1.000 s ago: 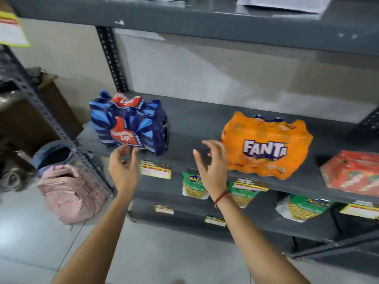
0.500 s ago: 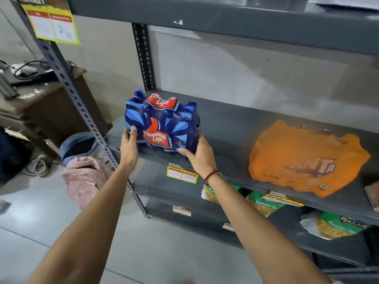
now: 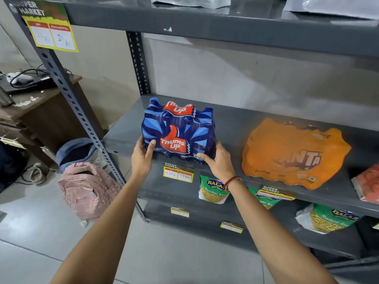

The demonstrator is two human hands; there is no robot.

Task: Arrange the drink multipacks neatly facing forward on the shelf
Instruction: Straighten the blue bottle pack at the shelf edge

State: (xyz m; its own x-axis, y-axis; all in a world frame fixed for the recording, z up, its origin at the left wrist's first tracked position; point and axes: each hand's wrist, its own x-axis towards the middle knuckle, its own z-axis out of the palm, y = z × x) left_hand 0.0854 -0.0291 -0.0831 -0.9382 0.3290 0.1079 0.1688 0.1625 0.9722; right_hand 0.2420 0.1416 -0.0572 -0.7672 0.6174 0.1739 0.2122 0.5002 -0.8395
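Note:
A blue Thums Up multipack stands at the left front of the grey shelf, its logo facing me. My left hand grips its lower left corner, and my right hand holds its lower right corner. An orange Fanta multipack sits apart to the right on the same shelf, logo toward me. A red multipack shows only partly at the right edge.
Yellow price tags hang on the shelf's front lip. Green snack bags lie on the shelf below. A slotted upright post stands left, with a pink backpack on the floor and a wooden desk behind.
Both hands went from open in front of the shelf to gripping the Thums Up pack's lower corners. The pack has turned to face me squarely, and my view has shifted closer and leftward.

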